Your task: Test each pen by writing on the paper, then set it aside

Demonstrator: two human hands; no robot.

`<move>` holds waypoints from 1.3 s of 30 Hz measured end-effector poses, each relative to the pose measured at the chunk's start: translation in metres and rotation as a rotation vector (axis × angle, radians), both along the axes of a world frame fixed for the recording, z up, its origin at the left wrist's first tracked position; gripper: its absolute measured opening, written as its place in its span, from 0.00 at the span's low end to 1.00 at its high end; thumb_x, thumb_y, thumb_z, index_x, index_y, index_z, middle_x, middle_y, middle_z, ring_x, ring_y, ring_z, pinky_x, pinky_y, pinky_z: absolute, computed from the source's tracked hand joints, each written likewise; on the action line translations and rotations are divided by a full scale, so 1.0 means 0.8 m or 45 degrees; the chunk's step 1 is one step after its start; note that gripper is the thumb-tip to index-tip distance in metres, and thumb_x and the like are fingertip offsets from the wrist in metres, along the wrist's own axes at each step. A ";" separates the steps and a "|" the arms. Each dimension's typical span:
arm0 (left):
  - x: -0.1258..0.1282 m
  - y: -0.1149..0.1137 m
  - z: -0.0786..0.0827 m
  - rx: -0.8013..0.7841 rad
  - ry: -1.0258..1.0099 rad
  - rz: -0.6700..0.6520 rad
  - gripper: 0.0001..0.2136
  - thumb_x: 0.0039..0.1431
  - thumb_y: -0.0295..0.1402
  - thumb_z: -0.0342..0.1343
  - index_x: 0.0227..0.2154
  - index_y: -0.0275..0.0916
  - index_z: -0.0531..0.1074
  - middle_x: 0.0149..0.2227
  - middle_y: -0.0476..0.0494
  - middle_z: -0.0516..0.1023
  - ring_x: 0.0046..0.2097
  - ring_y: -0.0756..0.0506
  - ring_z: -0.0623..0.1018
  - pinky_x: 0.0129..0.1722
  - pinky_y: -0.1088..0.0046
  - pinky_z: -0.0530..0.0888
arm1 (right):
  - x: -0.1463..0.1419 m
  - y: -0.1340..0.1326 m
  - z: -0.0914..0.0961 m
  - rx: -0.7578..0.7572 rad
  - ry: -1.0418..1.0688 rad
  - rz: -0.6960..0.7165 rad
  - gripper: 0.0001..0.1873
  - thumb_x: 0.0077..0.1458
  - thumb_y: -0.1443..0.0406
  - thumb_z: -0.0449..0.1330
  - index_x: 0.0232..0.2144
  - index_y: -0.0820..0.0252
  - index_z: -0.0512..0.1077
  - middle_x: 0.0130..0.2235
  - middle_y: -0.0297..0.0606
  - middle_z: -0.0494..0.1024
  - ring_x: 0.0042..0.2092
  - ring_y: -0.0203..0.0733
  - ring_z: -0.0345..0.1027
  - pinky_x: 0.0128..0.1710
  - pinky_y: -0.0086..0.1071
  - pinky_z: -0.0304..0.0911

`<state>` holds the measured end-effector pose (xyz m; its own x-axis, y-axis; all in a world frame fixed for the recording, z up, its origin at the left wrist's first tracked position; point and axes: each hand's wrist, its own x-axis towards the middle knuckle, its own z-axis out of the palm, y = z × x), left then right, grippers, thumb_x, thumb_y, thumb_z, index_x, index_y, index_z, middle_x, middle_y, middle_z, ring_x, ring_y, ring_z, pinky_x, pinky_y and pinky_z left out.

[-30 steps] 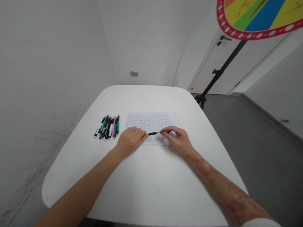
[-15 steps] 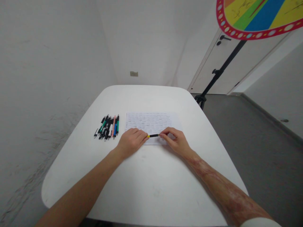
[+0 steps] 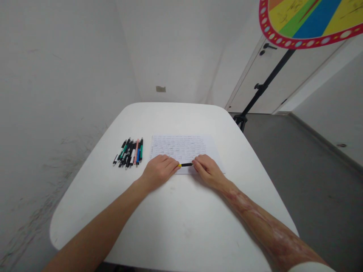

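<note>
A black and yellow pen (image 3: 186, 164) lies level between my two hands, over the near edge of a white sheet of paper (image 3: 178, 145) covered in handwriting. My left hand (image 3: 160, 170) is closed around the pen's yellow end. At the other end, the fingertips of my right hand (image 3: 208, 170) pinch the dark tip, and its fingers are curled together. Part of the pen's yellow end is hidden inside my left hand. To the left of the paper, several pens (image 3: 129, 153) in black, green, blue and pink lie in a loose pile.
The white table (image 3: 176, 219) has rounded corners and stands against a wall with a small beige patch (image 3: 160, 89). Beyond its right side, a tripod stand (image 3: 261, 90) holds a colourful wheel (image 3: 309, 22) in front of a white door (image 3: 272, 87).
My right hand's fingers have curled in closer around the pen's tip. Both hands and the pen have shifted very slightly to the right.
</note>
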<state>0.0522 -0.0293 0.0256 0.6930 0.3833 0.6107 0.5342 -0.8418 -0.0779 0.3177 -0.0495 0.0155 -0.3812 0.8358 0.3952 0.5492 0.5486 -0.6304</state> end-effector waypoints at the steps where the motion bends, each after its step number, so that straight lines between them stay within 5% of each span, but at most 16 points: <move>1: 0.000 0.000 0.000 0.001 -0.004 -0.003 0.10 0.81 0.33 0.53 0.41 0.39 0.76 0.36 0.46 0.84 0.39 0.45 0.80 0.42 0.65 0.74 | 0.000 0.000 0.000 -0.002 -0.004 -0.006 0.22 0.77 0.60 0.50 0.26 0.53 0.60 0.26 0.33 0.68 0.32 0.43 0.62 0.39 0.41 0.57; 6: 0.001 -0.001 0.002 -0.023 0.006 0.000 0.10 0.81 0.34 0.52 0.41 0.39 0.76 0.36 0.46 0.84 0.39 0.45 0.80 0.41 0.65 0.74 | 0.001 -0.002 0.002 -0.039 0.122 0.008 0.12 0.75 0.60 0.52 0.36 0.54 0.66 0.35 0.36 0.74 0.37 0.44 0.66 0.41 0.40 0.60; 11: 0.001 -0.001 0.002 0.007 0.000 -0.020 0.10 0.80 0.33 0.53 0.40 0.39 0.76 0.35 0.47 0.83 0.38 0.45 0.80 0.41 0.65 0.74 | -0.001 0.000 0.000 -0.019 -0.003 -0.014 0.21 0.76 0.59 0.50 0.27 0.53 0.59 0.27 0.33 0.67 0.32 0.44 0.61 0.39 0.41 0.56; 16: 0.002 -0.001 0.002 0.013 -0.035 -0.016 0.09 0.80 0.33 0.54 0.41 0.39 0.76 0.35 0.47 0.83 0.38 0.45 0.80 0.40 0.65 0.75 | -0.002 -0.003 0.001 -0.021 0.047 0.005 0.14 0.74 0.60 0.51 0.33 0.53 0.63 0.32 0.35 0.72 0.35 0.44 0.64 0.40 0.40 0.58; 21: 0.001 -0.002 0.002 0.019 -0.022 -0.029 0.09 0.80 0.32 0.54 0.41 0.39 0.76 0.35 0.47 0.84 0.38 0.45 0.80 0.41 0.65 0.75 | -0.002 -0.001 -0.001 -0.047 -0.045 -0.004 0.23 0.77 0.58 0.49 0.26 0.53 0.58 0.24 0.32 0.66 0.30 0.43 0.60 0.39 0.40 0.55; 27: 0.002 -0.002 0.001 0.017 -0.033 -0.026 0.09 0.80 0.33 0.54 0.41 0.40 0.76 0.35 0.47 0.84 0.38 0.45 0.80 0.40 0.65 0.75 | -0.001 -0.005 0.005 -0.095 -0.001 0.029 0.14 0.75 0.59 0.50 0.33 0.53 0.62 0.32 0.35 0.72 0.35 0.45 0.64 0.40 0.40 0.58; 39: 0.003 -0.003 -0.003 -0.049 -0.075 -0.013 0.08 0.79 0.33 0.55 0.42 0.41 0.78 0.36 0.45 0.85 0.38 0.44 0.81 0.41 0.63 0.77 | -0.006 -0.003 -0.001 -0.095 0.074 -0.043 0.23 0.78 0.55 0.48 0.28 0.53 0.58 0.28 0.33 0.67 0.32 0.43 0.61 0.36 0.39 0.56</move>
